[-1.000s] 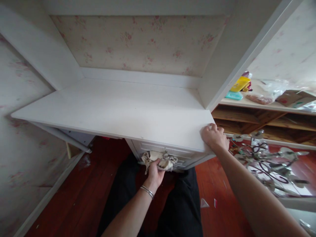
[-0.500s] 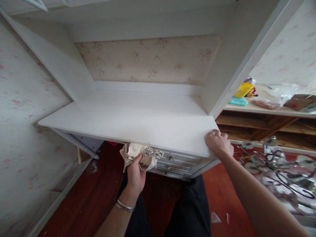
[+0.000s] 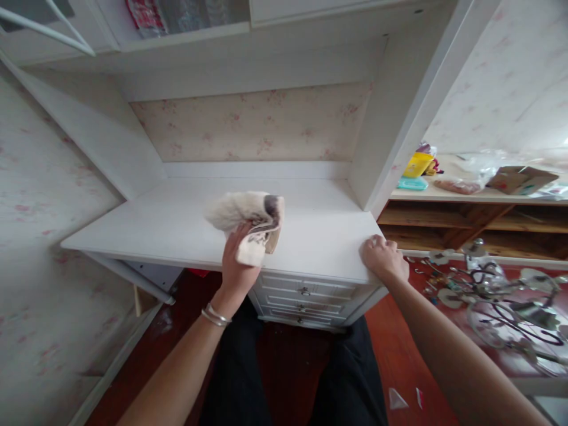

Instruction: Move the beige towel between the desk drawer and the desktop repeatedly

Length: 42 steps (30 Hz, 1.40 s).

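Note:
A pale, crumpled cloth (image 3: 248,216) with dark markings is bunched in my left hand (image 3: 237,263), which is closed on its near side. Its far part is blurred over the white desktop (image 3: 319,219), near the front edge. My right hand (image 3: 385,258) rests at the desk's front right corner with its fingers curled; their tips are hidden. Below the desktop, white drawers (image 3: 306,299) with small knobs face my legs.
White upper cabinets (image 3: 186,44) overhang the desk, with side panels at both ends. To the right stands a wooden shelf unit (image 3: 426,219) carrying a yellow container (image 3: 418,164) and bags. A metal chandelier (image 3: 501,302) lies on the red floor beside my right arm.
My left hand has lifted the cloth from in front of the desk's edge up over the desktop. The right hand stays on the corner. My view has tilted up slightly, showing more upper cabinet.

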Each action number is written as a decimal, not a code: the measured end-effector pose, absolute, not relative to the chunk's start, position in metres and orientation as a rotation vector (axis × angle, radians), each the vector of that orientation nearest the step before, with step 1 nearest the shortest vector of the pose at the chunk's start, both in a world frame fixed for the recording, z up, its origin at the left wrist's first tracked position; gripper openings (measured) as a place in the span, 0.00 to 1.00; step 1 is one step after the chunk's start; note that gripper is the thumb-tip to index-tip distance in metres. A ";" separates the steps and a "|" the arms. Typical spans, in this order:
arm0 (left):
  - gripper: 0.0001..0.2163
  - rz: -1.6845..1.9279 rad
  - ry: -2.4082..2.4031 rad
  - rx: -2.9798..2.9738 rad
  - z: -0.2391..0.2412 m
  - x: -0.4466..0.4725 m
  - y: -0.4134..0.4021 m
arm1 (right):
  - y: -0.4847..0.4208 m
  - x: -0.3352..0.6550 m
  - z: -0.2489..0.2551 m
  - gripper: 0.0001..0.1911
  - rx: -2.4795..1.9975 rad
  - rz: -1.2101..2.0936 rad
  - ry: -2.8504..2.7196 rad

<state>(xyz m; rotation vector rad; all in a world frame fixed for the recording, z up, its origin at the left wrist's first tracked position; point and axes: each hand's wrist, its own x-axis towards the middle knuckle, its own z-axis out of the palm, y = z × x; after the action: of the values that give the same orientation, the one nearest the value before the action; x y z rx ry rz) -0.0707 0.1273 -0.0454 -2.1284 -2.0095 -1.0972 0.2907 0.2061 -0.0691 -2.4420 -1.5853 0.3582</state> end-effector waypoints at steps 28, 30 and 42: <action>0.26 -0.645 -2.321 -1.872 -0.058 -0.172 0.216 | 0.216 0.288 -0.070 0.30 -2.490 0.344 -1.537; 0.25 -0.565 -2.425 -1.828 -0.070 -0.181 0.216 | 0.217 0.288 -0.069 0.31 -2.492 0.354 -1.539; 0.21 -0.407 -2.339 -1.872 -0.087 -0.184 0.214 | 0.216 0.290 -0.070 0.32 -2.489 0.380 -1.538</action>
<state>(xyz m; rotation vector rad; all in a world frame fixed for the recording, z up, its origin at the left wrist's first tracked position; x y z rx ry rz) -0.1836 0.2141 -0.0866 -1.8723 -2.3387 -0.4066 0.2904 0.2156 -0.0703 -2.4887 -1.5384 0.3805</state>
